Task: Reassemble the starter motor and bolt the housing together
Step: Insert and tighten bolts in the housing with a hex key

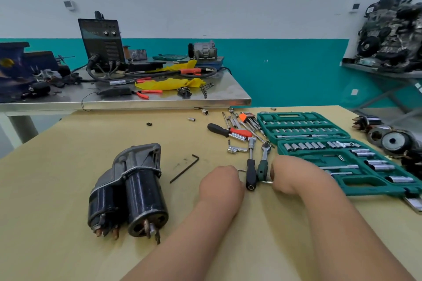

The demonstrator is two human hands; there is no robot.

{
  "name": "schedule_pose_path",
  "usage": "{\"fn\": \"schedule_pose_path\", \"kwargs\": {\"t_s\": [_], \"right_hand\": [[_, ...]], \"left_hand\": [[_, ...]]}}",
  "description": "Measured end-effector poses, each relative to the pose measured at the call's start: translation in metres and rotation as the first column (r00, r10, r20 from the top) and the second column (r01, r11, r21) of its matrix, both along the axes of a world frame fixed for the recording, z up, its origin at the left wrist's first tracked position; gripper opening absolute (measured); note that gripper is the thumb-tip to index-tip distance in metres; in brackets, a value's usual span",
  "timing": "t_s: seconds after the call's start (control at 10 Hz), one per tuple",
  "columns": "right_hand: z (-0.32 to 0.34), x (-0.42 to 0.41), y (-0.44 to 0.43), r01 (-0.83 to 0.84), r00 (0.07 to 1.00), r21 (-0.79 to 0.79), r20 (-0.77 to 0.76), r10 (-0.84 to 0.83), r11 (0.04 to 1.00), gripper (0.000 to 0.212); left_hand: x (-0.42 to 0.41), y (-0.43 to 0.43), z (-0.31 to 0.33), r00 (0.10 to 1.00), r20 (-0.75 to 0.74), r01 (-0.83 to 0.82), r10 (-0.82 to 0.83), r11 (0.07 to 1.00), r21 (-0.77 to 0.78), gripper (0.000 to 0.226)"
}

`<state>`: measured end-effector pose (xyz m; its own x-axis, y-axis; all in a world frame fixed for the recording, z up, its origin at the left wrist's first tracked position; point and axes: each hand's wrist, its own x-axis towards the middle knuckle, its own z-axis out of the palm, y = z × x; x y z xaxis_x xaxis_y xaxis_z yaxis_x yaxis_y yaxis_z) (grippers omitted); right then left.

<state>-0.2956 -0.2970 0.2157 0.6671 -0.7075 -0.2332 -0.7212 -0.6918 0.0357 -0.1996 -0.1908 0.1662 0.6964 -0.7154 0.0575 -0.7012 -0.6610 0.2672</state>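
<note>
The black starter motor (127,191) lies on its side on the tan table (68,166), grey nose housing pointing away, terminals toward me. My left hand (220,183) and my right hand (287,174) are to its right, both curled knuckles-up. A thin silver rod (267,182) shows between them, passing under a black-handled driver (251,173) and a green-handled ratchet (262,164). Each hand meets one end of the rod and seems to pinch it; the fingertips are hidden. Neither hand touches the motor.
A black hex key (185,169) lies between the motor and my left hand. An open green socket case (342,155) fills the right side. A red-and-black screwdriver (226,131), loose sockets and extensions lie behind. Motor parts (392,141) sit far right. A cluttered steel bench (137,100) stands beyond.
</note>
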Motion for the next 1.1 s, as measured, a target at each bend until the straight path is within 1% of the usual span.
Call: {"fn": "schedule_pose_path", "kwargs": {"t_s": [0.1,0.2,0.3,0.4,0.5,0.6,0.7,0.8,0.9,1.0,1.1], "right_hand": [[0.013,-0.017,0.005,0.096,0.989,0.175,0.091,-0.113,0.980,0.017],[0.019,-0.024,0.001,0.209,0.946,0.093,0.232,-0.226,0.973,0.016],[0.007,-0.004,-0.002,0.219,0.946,-0.013,0.248,-0.209,0.976,0.012],[-0.013,0.014,-0.009,0.296,0.880,0.029,0.381,-0.284,0.955,0.019],[-0.022,0.011,-0.017,0.331,0.809,-0.036,0.525,-0.264,0.943,0.033],[-0.029,0.004,-0.021,0.277,0.719,0.015,0.660,-0.217,0.961,0.028],[-0.036,0.002,-0.023,0.223,0.694,0.059,0.691,-0.201,0.973,0.024],[-0.037,-0.001,-0.025,0.170,0.534,0.119,0.823,-0.192,0.978,0.022],[-0.035,-0.006,-0.018,0.054,0.330,0.269,0.904,-0.271,0.962,0.017],[0.003,-0.021,-0.007,-0.175,0.010,0.417,0.906,-0.422,0.892,0.022],[0.073,-0.074,0.003,-0.562,-0.362,0.092,0.866,-0.344,0.822,0.029]], "left_hand": [[0.007,0.000,0.001,0.999,0.031,-0.031,0.029,0.998,0.047,0.010],[0.024,0.002,-0.001,0.984,0.152,-0.109,0.094,0.990,0.093,0.023],[0.037,0.005,-0.003,0.945,0.274,-0.213,0.178,0.971,0.103,0.034],[0.047,0.008,-0.005,0.952,0.181,-0.273,0.246,0.950,0.151,0.040],[0.052,0.007,-0.002,0.972,0.112,-0.219,0.205,0.967,0.127,0.037],[0.040,-0.007,0.003,0.987,-0.030,-0.157,0.157,0.987,0.029,0.028],[0.016,-0.028,0.007,0.980,-0.185,-0.092,0.068,0.988,-0.126,0.024],[-0.005,-0.031,0.007,0.948,-0.315,-0.081,-0.041,0.928,-0.364,0.033],[-0.014,-0.013,0.004,0.919,-0.381,-0.132,-0.100,0.833,-0.537,0.038],[-0.028,0.020,-0.003,0.943,-0.286,-0.026,-0.173,0.815,-0.580,0.035],[-0.044,0.058,-0.014,0.953,-0.131,0.151,-0.273,0.803,-0.576,0.026]]}}
